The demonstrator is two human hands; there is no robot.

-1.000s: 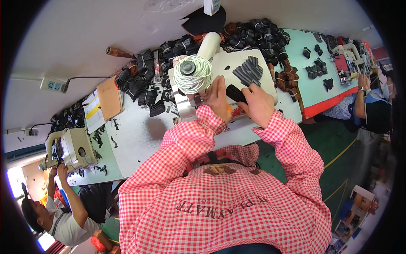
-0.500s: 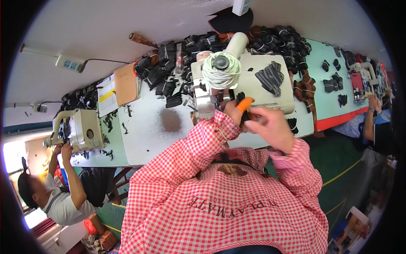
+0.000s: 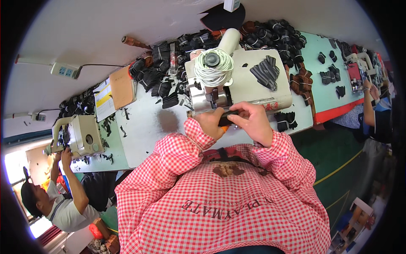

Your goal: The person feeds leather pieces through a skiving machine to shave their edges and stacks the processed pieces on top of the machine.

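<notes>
Near the white worktable's (image 3: 144,131) front edge: small flat black piece (image 3: 227,119) held two-handed

Left bare hand (image 3: 210,122) grips one end, close to the cream boxy machine (image 3: 245,80); fingers could get nicked should it run. Right bare hand (image 3: 257,122) pinches the other end; a slackened pinch might let the piece skew or drop. Piece, between both hands: dark, narrow, probably soft; left end hidden, layers can't be told.

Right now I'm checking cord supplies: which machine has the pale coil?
The middle machine, just beyond the right hand: the coil sits around its dark knob. The left machine and right machine show none.
</notes>
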